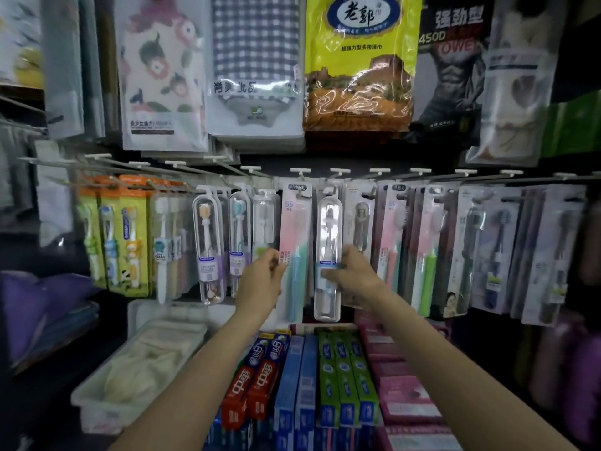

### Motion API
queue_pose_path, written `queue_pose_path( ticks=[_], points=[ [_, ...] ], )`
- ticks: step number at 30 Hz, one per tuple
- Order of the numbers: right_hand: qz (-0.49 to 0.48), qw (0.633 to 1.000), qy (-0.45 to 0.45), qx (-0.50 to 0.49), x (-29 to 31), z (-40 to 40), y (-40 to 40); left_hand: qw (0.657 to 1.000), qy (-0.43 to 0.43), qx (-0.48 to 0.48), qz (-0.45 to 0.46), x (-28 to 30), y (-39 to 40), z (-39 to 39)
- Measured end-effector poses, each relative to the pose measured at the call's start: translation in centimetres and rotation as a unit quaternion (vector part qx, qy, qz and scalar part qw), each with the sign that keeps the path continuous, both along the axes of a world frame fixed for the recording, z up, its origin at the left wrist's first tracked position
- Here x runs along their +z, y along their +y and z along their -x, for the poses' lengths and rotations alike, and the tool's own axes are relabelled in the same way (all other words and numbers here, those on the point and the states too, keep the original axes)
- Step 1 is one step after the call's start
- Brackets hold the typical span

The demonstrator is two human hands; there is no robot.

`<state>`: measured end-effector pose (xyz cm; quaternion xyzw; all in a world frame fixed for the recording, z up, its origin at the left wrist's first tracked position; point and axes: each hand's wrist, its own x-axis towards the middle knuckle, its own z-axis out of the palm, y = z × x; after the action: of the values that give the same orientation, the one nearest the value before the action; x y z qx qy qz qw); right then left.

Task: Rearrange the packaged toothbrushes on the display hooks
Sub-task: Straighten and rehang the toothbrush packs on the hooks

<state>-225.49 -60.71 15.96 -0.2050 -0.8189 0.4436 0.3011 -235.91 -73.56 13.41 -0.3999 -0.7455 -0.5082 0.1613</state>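
Two packaged toothbrushes are in hand at the middle of the hook row: the right hand (349, 271) curls its fingers round the lower part of a clear-cased toothbrush pack (328, 255), whose top sits up at the display hooks (338, 172), though whether the hang hole is threaded on a hook is too blurred to tell. Just left of that hand, the left hand (263, 271) pinches the side edge of a pink-and-teal toothbrush card (294, 242), which hangs upright from the same row. This looks like the placing or lifting step of a swap between neighbouring hooks. The next move probably calls for steadying each pack and sliding its hang hole squarely along the wire without knocking the packs beside it. Further left and right of the hands hang more toothbrush packs; below the forearms lie toothpaste boxes (309, 379), and below-left a white plastic bin (97, 405).
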Motion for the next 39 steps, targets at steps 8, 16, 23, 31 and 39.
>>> queue_pose_path(
  ticks=[8, 16, 23, 31, 39],
  points=[
    [-0.149, 0.987, -0.055, 0.036, 1.1, -5.4, 1.4, 1.000, -0.019, 0.022, -0.009, -0.2, 0.7, -1.2],
    [-0.207, 0.977, -0.010, 0.056, 1.2, -6.5, 1.0, 0.999, -0.031, 0.039, 0.008, 0.0, 0.2, -1.7],
    [-0.171, 0.985, 0.002, 0.031, -1.0, -6.9, 1.7, 0.993, -0.100, 0.001, 0.065, -2.0, -1.4, -1.9],
    [-0.292, 0.953, 0.018, 0.076, -0.9, -3.4, -3.7, 0.993, -0.117, 0.024, 0.005, -3.9, -8.9, 0.9],
    [-0.092, 0.975, 0.042, 0.198, -2.5, 4.7, -9.4, 0.992, -0.114, 0.058, -0.006, -2.9, -15.2, 3.8]
  ],
)
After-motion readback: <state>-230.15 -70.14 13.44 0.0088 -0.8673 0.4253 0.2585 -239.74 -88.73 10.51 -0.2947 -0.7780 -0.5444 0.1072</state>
